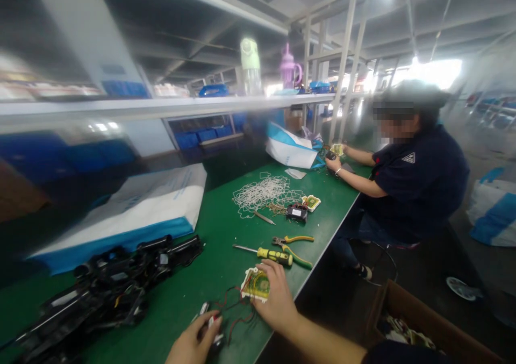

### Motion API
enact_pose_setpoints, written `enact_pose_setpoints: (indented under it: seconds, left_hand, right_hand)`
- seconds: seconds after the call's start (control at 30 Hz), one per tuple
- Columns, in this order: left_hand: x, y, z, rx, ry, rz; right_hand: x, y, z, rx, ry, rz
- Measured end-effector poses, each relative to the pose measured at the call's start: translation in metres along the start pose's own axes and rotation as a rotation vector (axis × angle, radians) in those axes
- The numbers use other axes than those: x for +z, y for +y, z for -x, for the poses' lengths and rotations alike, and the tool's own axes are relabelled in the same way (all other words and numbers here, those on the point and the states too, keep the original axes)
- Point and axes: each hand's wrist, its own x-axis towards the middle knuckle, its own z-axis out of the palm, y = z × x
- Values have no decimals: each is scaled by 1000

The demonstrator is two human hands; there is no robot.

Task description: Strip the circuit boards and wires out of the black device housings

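My right hand [278, 302] grips a yellow-green circuit board [255, 284] in a white frame by its right side, just above the green bench. Red and black wires [231, 304] run from the board toward my left hand [195, 338]. That hand is closed around a small black part [218, 342] with silvery bits, mostly hidden by the fingers. Beyond my right hand lie a yellow-and-black screwdriver [274, 256] and diagonal cutters [296, 248] with yellow-green handles, both untouched.
Black assemblies [116, 283] crowd the bench at left, before a white-and-blue bag [161, 197]. Farther back are a heap of white wire loops [266, 192], a pen-like tool [265, 218] and a black box [296, 212]. A co-worker [419, 165] sits at right, above a carton [423, 326].
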Motion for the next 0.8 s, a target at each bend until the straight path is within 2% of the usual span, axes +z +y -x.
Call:
enact_pose_setpoints:
  seconds: [0.2, 0.43, 0.6, 0.8]
  left_hand:
    - [0, 17, 18, 26, 30, 57]
    - [-1, 15, 28, 85, 111, 14]
    - [-7, 14, 37, 44, 153, -46]
    - [-13, 13, 48, 0, 271, -48]
  right_hand:
    - [-5, 3, 3, -49, -45, 62]
    - [-1, 16, 5, -116, -43, 118]
    - [-1, 21, 6, -148, -70, 167]
    - [0, 30, 8, -166, -96, 210]
